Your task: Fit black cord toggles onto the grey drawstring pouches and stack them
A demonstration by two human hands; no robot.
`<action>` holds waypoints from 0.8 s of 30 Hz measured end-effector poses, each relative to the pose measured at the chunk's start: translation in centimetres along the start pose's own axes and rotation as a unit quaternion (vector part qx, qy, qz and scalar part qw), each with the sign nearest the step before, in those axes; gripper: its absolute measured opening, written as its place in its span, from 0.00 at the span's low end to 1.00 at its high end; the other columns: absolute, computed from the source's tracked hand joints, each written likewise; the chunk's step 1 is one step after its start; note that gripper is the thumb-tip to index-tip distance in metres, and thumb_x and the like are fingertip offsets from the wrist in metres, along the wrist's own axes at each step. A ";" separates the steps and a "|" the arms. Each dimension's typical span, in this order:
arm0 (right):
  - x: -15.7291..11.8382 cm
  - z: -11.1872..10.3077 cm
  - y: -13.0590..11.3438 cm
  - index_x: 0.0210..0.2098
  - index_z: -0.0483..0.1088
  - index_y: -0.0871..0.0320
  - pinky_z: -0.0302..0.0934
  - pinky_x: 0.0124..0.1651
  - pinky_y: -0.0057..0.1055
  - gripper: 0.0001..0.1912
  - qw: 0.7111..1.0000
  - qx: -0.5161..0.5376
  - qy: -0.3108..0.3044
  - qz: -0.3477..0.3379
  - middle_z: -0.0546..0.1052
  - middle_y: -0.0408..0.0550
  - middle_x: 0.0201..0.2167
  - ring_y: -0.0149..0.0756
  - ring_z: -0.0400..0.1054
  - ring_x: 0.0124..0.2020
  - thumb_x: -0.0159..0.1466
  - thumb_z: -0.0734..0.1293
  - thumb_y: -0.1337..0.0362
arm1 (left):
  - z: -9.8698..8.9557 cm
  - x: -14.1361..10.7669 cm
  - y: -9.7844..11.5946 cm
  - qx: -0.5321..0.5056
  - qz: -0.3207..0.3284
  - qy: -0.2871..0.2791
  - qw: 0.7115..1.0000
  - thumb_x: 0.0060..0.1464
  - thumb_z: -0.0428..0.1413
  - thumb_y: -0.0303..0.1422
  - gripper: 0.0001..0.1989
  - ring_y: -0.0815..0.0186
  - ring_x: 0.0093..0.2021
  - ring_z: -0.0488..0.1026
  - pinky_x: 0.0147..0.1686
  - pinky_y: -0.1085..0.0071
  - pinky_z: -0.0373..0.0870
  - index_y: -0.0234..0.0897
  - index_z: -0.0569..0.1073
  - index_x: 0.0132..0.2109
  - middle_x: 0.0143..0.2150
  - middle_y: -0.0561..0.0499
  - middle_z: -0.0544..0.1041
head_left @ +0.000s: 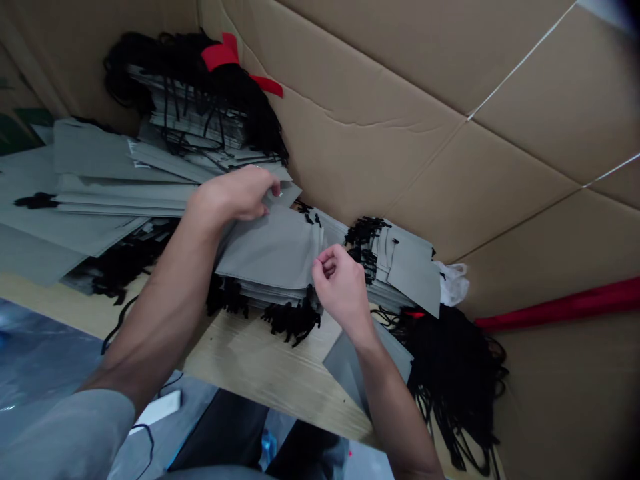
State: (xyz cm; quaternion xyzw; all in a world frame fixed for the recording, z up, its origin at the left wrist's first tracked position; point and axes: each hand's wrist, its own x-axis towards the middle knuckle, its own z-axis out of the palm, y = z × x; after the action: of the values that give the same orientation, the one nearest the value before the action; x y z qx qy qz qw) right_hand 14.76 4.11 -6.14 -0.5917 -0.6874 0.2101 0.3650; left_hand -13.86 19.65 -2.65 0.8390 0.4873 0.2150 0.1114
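A stack of flat grey pouches with black cord ends lies in front of me on a pale wooden board. My left hand reaches over the stack's far left corner, thumb and forefinger bent and apart, the other fingers partly hidden. At the stack's right edge is my right hand, its fingers curled in and thumb against forefinger. The fingertips meet right beside the top pouch's edge; whether they grip it is not clear. Black knotted cord ends hang from the stack's near side.
Behind on the left stands a pile of pouches with black cords and a red strip. Larger grey sheets lie left. Right are another pouch stack, a cord heap and a loose grey piece. Cardboard walls enclose the back.
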 end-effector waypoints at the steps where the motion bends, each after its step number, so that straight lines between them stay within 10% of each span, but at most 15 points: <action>1: -0.1 0.1 0.0 0.37 0.69 0.49 0.64 0.39 0.37 0.07 1.000 -0.006 0.008 0.004 0.82 0.43 0.28 0.39 0.75 0.30 0.71 0.70 0.62 | -0.2 0.0 0.4 0.006 0.010 0.002 1.000 0.76 0.71 0.46 0.21 0.54 0.61 0.85 0.67 0.49 0.86 0.36 0.83 0.64 0.61 0.44 0.86; 16: -0.4 0.5 -0.1 0.34 0.66 0.47 0.64 0.41 0.39 0.12 0.998 -0.065 0.005 0.007 0.82 0.43 0.28 0.41 0.76 0.30 0.72 0.71 0.67 | -0.5 -0.3 2.6 -0.026 0.051 0.032 0.998 0.62 0.66 0.52 0.21 0.61 0.43 0.68 0.55 0.64 0.70 0.46 0.87 0.54 0.40 0.59 0.86; 24: -0.6 -3.7 -1.1 0.43 0.75 0.50 0.64 0.37 0.39 0.07 0.998 -0.062 0.023 -0.022 0.81 0.41 0.25 0.40 0.74 0.27 0.76 0.73 0.56 | -5.3 -5.9 9.3 -0.062 0.119 0.118 0.984 0.59 0.70 0.57 0.32 0.54 0.57 0.81 0.66 0.52 0.78 0.47 0.86 0.65 0.63 0.50 0.89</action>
State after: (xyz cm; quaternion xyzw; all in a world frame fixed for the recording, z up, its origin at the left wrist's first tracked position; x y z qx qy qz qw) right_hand 16.86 2.73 -3.08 -0.6025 -0.7033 0.1457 0.3481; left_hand -11.74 9.78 4.23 0.8511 0.3797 0.3541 0.0784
